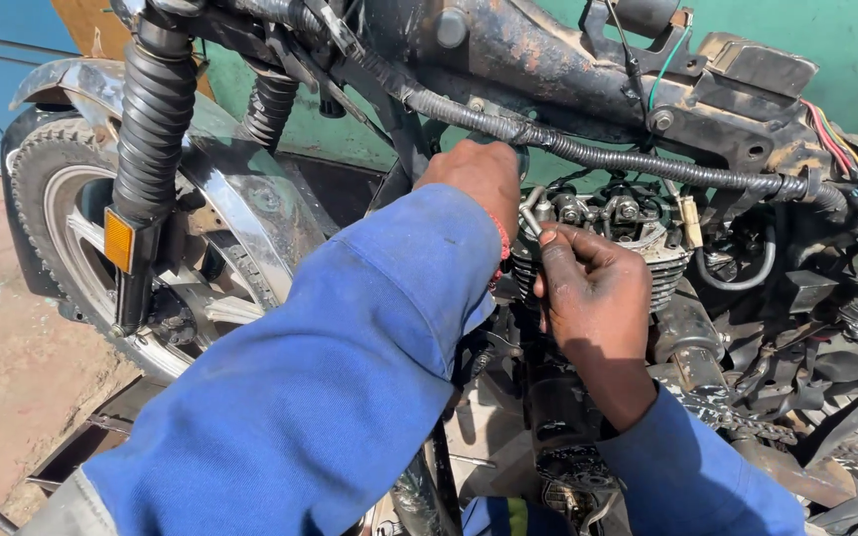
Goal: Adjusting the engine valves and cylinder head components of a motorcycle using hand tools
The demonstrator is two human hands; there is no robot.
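A stripped motorcycle stands in front of me with its finned engine cylinder head [647, 243] exposed. My left hand [474, 179] reaches up to the head, just under a black corrugated cable conduit [588, 154]. Its fingers curl away from me and are hidden. My right hand [593, 293] pinches a small silvery metal tool [530, 213] at the left side of the cylinder head, thumb and forefinger closed on it. Both arms wear blue sleeves, and a red band sits on the left wrist.
The front wheel [62, 199] with chrome mudguard [250, 189] and rubber-booted fork [151, 119] is at left. The rusty frame tube [538, 50] runs overhead. Loose wires [831, 134] and hoses hang at right; a drive chain [747, 427] lies lower right. The ground is reddish dirt [2, 347].
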